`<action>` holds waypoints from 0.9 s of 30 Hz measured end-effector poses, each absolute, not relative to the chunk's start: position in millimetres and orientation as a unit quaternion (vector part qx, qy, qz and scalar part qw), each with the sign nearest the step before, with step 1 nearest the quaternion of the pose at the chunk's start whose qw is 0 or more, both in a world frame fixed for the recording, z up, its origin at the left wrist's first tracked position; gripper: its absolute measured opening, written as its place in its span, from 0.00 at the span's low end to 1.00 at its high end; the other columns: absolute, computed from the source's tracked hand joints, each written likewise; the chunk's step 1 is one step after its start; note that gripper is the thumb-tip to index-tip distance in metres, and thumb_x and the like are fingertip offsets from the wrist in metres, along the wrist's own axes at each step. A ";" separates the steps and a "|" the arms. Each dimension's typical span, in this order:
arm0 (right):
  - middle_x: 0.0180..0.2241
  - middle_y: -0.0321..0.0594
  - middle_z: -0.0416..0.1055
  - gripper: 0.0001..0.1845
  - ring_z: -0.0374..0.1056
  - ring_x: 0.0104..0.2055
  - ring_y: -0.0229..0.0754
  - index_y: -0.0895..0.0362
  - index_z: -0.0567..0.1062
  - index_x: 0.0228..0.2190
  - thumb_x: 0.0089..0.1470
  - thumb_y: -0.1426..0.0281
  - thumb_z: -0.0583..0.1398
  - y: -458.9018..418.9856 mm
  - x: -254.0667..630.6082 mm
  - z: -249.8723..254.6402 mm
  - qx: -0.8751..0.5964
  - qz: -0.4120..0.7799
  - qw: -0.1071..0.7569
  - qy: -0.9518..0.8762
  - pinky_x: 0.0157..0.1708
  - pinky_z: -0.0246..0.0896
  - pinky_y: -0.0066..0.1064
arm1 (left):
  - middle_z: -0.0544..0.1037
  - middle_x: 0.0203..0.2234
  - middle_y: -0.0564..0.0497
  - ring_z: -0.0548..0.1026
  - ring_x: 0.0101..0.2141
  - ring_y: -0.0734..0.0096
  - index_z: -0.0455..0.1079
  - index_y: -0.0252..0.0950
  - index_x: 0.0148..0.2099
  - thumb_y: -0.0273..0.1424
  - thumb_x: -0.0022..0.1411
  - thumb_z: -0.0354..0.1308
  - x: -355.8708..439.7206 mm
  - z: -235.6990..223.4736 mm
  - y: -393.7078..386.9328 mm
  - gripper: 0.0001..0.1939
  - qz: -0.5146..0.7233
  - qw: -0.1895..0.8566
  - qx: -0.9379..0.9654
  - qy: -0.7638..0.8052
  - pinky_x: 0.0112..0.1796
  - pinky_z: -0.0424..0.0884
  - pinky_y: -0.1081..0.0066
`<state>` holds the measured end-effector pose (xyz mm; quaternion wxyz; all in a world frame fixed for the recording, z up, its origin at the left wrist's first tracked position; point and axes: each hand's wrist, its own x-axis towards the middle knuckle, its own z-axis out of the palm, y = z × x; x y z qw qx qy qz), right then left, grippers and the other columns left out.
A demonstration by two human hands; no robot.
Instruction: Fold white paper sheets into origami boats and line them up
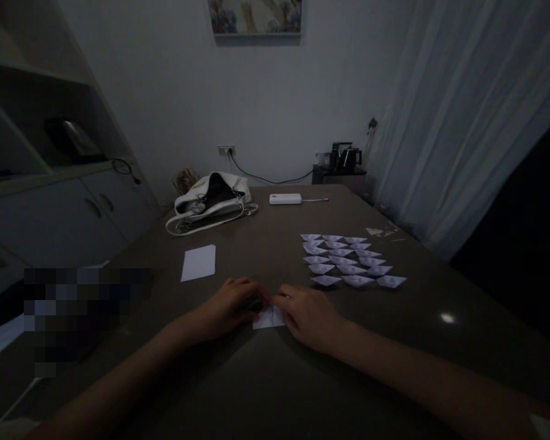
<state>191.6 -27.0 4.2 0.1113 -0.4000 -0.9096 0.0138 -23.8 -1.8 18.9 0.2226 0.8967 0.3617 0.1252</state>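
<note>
A small folded sheet of white paper [269,318] lies on the brown table in front of me, its upper part covered by my fingers. My left hand [238,304] grips its left side, fingers curled in. On the right, my right hand [309,315] pinches the same paper with bent fingers. The fingertips of both hands almost meet at the paper's top. Rows of folded white paper boats [347,269] stand beyond my right hand. Past my left hand lies a stack of blank white paper [198,263].
A white handbag [215,198] rests at the table's far left. Near the far edge is a white power bank [285,198] with a short cable. Paper scraps [380,232] lie at the right. A blurred-out patch [82,311] covers something at the left.
</note>
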 end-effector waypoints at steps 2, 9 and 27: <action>0.36 0.40 0.68 0.13 0.65 0.33 0.39 0.56 0.72 0.41 0.55 0.75 0.53 -26.9 191.5 4.1 -0.400 0.013 0.116 -0.909 0.25 0.48 0.30 | 0.73 0.42 0.50 0.68 0.46 0.61 0.67 0.40 0.46 0.24 0.59 0.57 -23.5 20.0 -2.5 0.12 0.123 0.222 0.898 0.360 0.47 0.61 0.62; 0.34 0.39 0.68 0.12 0.64 0.31 0.38 0.56 0.73 0.38 0.55 0.75 0.53 -26.1 191.8 2.7 -0.399 0.023 0.127 -0.908 0.25 0.47 0.29 | 0.74 0.41 0.51 0.68 0.45 0.63 0.67 0.40 0.46 0.21 0.60 0.54 -26.3 16.2 -3.6 0.13 0.130 0.209 0.904 0.350 0.47 0.61 0.62; 0.35 0.40 0.69 0.13 0.65 0.32 0.38 0.56 0.74 0.39 0.53 0.75 0.53 -25.5 189.1 6.7 -0.403 0.006 0.112 -0.908 0.24 0.45 0.29 | 0.76 0.35 0.52 0.71 0.39 0.64 0.67 0.37 0.40 0.24 0.61 0.56 -9.5 -5.4 8.4 0.05 0.211 0.080 0.893 0.389 0.40 0.59 0.65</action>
